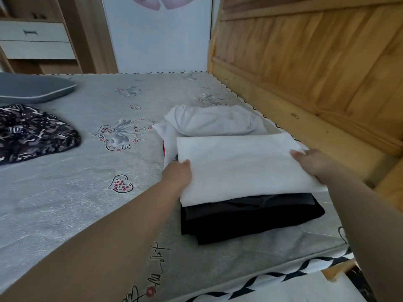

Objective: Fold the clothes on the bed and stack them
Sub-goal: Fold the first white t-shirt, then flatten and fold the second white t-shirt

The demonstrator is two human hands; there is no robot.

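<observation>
A folded white garment (242,166) lies on top of a folded black garment (250,216) near the bed's right side. My left hand (177,175) grips its left edge, thumb on top and fingers underneath. Its right edge is gripped by my right hand (311,163) the same way. Behind the stack lies a loosely bunched white garment (213,120), with another white piece (166,138) with a red mark under it. A crumpled dark patterned garment (32,134) lies at the left of the bed (87,182).
A wooden headboard (316,62) runs along the right side. A grey pillow (32,88) sits at the far left. Drawers (32,40) and a white door (159,35) stand beyond the bed's far edge.
</observation>
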